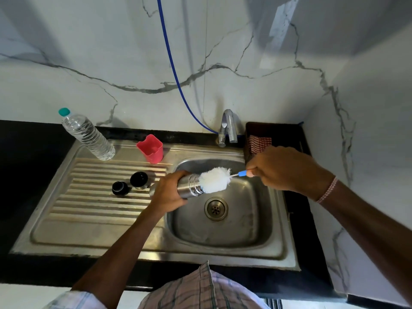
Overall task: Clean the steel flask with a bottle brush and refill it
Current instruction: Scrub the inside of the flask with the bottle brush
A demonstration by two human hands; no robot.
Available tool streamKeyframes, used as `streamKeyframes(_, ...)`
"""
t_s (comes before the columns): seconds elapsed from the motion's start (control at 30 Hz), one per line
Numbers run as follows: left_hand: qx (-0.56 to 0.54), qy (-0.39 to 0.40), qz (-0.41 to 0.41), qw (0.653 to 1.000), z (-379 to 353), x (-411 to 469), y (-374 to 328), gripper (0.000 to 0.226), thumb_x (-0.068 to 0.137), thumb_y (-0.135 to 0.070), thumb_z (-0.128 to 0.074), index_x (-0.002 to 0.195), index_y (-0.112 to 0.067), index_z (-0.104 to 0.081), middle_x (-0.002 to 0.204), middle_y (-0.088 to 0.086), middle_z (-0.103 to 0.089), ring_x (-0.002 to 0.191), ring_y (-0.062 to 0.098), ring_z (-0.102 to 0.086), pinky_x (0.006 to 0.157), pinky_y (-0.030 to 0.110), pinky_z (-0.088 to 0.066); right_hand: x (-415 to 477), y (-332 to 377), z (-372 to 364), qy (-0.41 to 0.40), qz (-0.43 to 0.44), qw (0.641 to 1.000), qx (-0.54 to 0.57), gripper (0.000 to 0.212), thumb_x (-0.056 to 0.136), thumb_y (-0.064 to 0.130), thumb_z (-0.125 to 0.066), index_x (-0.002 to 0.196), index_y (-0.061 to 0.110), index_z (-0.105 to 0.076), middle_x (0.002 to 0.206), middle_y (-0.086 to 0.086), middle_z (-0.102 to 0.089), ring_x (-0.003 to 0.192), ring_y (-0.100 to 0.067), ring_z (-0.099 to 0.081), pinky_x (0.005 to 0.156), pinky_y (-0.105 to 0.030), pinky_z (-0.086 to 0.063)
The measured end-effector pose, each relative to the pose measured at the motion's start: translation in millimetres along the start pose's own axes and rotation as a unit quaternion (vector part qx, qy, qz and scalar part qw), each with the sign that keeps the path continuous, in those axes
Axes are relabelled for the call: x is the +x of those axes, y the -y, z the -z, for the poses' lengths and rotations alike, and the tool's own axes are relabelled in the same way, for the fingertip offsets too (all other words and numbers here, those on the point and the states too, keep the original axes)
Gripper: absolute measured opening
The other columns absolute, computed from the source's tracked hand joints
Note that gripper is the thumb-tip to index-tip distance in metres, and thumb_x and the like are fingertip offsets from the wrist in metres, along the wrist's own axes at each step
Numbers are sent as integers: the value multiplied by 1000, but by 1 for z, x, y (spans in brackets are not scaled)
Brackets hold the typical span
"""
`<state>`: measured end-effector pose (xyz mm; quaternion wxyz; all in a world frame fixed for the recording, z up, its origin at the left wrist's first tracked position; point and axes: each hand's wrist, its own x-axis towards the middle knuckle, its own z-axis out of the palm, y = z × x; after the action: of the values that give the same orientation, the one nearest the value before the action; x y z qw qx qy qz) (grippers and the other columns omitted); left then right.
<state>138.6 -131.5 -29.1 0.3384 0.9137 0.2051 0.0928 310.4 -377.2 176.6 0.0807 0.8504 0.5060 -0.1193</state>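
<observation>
The left hand point(169, 192) grips the steel flask point(189, 186) with fingers and thumb curled round its body. The flask lies nearly level, with its open threaded mouth pointing toward the right hand point(283, 169). The right hand pinches the blue handle of the bottle brush point(215, 179) between curled fingers and thumb; most of the handle is hidden inside the fist. The white bristle head lies between the two hands. Its near end meets the flask mouth and most of its length is outside the flask. Both hands and the flask are held above the sink point(234, 233), with the drain point(216, 208) just below and between them. To the outer side of the left hand, two black caps point(120, 188) stand close together on the ribbed drainboard point(89, 210). Beyond the left hand, a red cup point(151, 149) stands upright, and farther out a clear plastic water bottle point(88, 134) with a teal cap stands upright. Beyond and between the hands stands the tap point(228, 128), with a blue hose point(171, 63) running down the wall to its base. Just beyond the right hand, a red checked cloth point(259, 142) hangs on a dark tray point(276, 128). A beaded band point(327, 190) circles the right wrist.
</observation>
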Motion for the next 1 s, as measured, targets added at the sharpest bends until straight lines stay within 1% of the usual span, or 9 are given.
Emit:
streamKeyframes(0.17, 0, 10, -17, 1000, -2, -5, 0, 70, 47, -27, -83, 114, -31, -66, 96, -10, -73, 85, 14, -69, 70, 27, -51, 21, 22, -1, 106, 18, 993, 39, 18, 99, 21, -50, 85, 20, -61, 78, -1, -60, 74, -25, -61, 69, -38, -52)
streamKeyframes(0.33, 26, -17, -69, 997, -3, -13, -7, 71, 45, -23, -89, 114, -24, -68, 99, -5, -74, 89, 19, -70, 73, 22, -43, 39, 46, -13, 272, -10, 954, 125, 28, 107, 23, -45, 100, 7, -67, 70, -10, -54, 53, -18, -43, 42, -21, -31)
streamKeyframes(0.43, 16, -15, -74, 997, -4, -15, -11, 70, 47, -26, -88, 114, -25, -67, 103, -6, -74, 91, 19, -70, 75, 26, -49, 39, 63, -19, 259, -24, 952, 163, 30, 108, 22, -40, 103, 8, -66, 65, -5, -49, 44, -15, -39, 40, -19, -27)
streamKeyframes(0.5, 18, -6, -55, 998, 0, -14, -9, 72, 48, -32, -86, 117, -30, -65, 103, -8, -74, 92, 19, -70, 75, 29, -53, 34, 76, -19, 162, 0, 986, 48, 27, 106, 24, -46, 115, 9, -66, 92, -13, -67, 72, -27, -64, 57, -26, -38)
streamKeyframes(0.57, 14, 11, -38, 999, 5, -15, -5, 74, 48, -35, -83, 119, -34, -64, 102, -9, -74, 91, 19, -70, 74, 33, -56, 20, 86, -25, 11, 48, 990, -133, 20, 101, 24, -52, 117, 17, -62, 105, -9, -70, 93, -31, -69, 66, -31, -39)
streamKeyframes(0.67, -19, 24, -21, 999, 13, -18, 0, 74, 45, -43, -76, 117, -37, -62, 94, -14, -72, 83, 14, -70, 71, 35, -58, 9, 99, -39, -37, 93, 962, -252, 13, 86, 14, -62, 95, 21, -65, 77, -2, -70, 69, -26, -69, 58, -29, -47)
streamKeyframes(0.77, -5, 19, -32, 999, 16, -21, 2, 73, 46, -36, -82, 117, -36, -64, 96, -13, -73, 85, 13, -69, 68, 29, -53, 6, 94, -42, -97, 115, 954, -259, 10, 72, 23, -72, 82, 25, -71, 54, 2, -63, 48, -17, -62, 47, -23, -27)
streamKeyframes(0.9, 38, -12, -53, 998, 21, -25, 2, 72, 48, -24, -91, 116, -29, -69, 99, -7, -75, 86, 15, -67, 69, 25, -44, 6, 90, -33, -3, 79, 979, -189, 28, 98, 24, -47, 121, 22, -63, 100, -6, -72, 87, -30, -70, 61, -33, -36)
streamKeyframes(1.0, 31, -7, -56, 998, 23, -26, 11, 76, 46, -29, -87, 118, -34, -64, 102, -6, -74, 92, 20, -69, 77, 36, -57, 20, 77, -16, 149, 56, 986, -47, 28, 105, 20, -41, 117, 11, -64, 105, -13, -68, 85, -32, -63, 68, -31, -37)
